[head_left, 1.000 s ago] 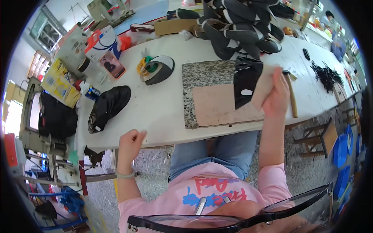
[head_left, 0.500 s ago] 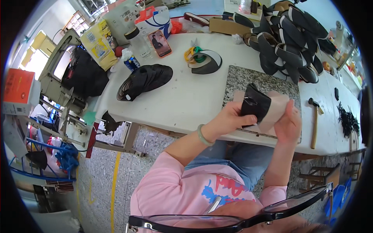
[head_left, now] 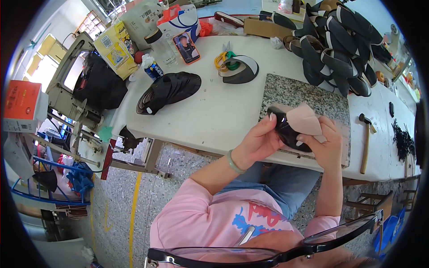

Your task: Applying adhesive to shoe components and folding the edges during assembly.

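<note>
Above the near part of a speckled stone slab (head_left: 308, 91), I hold a shoe upper (head_left: 286, 126) between both hands. It has a glossy black part and a pale beige lining (head_left: 304, 119) folded up over it. My left hand (head_left: 262, 139) is closed on its black left edge, the thumb at the top corner. On the other side my right hand (head_left: 327, 142) pinches it, thumb across the black part below the beige flap and fingers behind. Some fingers are hidden by the upper, and the beige part is slightly blurred.
Beyond the slab a heap of black shoe uppers (head_left: 335, 58) is piled up. Right of it lies a hammer (head_left: 366, 145), with black strips (head_left: 403, 140) farther right. Leftward are a single upper (head_left: 243, 77), scissors (head_left: 229, 53), a black shoe (head_left: 172, 91), a phone (head_left: 186, 48) and a sewing machine (head_left: 67, 85).
The shoe upper has been turned, so its beige lining now stands up over the black part. My right thumb has come onto its front; my left hand has shifted left to its edge.
</note>
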Demonstrator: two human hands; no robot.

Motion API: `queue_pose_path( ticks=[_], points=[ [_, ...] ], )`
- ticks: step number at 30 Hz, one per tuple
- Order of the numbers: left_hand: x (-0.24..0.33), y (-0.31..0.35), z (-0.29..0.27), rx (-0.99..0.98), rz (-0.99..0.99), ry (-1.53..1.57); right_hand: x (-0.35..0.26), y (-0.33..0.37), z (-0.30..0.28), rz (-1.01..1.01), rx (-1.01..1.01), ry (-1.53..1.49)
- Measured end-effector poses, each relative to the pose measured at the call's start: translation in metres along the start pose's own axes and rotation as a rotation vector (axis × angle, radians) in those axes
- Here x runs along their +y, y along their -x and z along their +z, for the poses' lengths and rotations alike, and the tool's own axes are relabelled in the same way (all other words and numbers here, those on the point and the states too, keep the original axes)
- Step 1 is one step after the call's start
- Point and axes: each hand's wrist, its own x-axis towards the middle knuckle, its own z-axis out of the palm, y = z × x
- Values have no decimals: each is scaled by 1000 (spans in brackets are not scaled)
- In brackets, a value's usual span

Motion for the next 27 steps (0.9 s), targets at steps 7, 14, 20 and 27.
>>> queue_pose_path(
  ticks=[7,14,20,27],
  points=[
    [49,4,17,236,378,-1584,-5,1,-27,-203,-387,-33],
    [49,-61,66,-828,-24,-1665,1,-12,-47,-254,-413,196],
    [17,-109,2,-1066,485,-2475,64,23,-21,-365,-190,855],
    [-4,-109,6,-556,-575,-2512,107,51,4,86,-236,404]
  ],
)
